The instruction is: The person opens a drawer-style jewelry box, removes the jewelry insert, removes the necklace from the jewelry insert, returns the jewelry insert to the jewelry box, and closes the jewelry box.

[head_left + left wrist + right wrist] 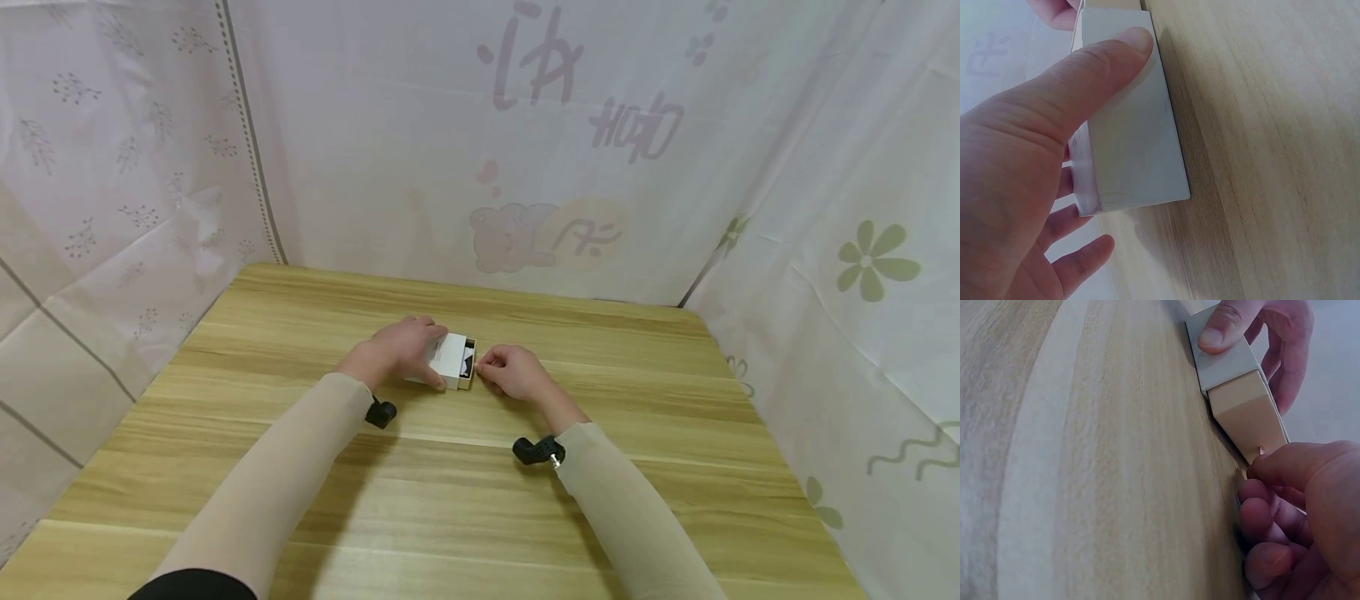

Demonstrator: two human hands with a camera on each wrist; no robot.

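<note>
A small white box (449,355) lies on the table, its tan inner drawer (1244,409) partly out of the white sleeve on the right side. Something black and white shows inside the drawer in the head view, too small to make out. My left hand (403,344) grips the sleeve, thumb along the near side and fingers at the far side. At the drawer's front end, my right hand (515,372) pinches a small pull tab (1261,450) between thumb and forefinger. Most of that tab is hidden by the fingertips.
The wood-grain table (450,500) stretches around both hands. Printed white curtains (390,150) hang behind it and along both sides. Each wrist carries a small black camera (537,451).
</note>
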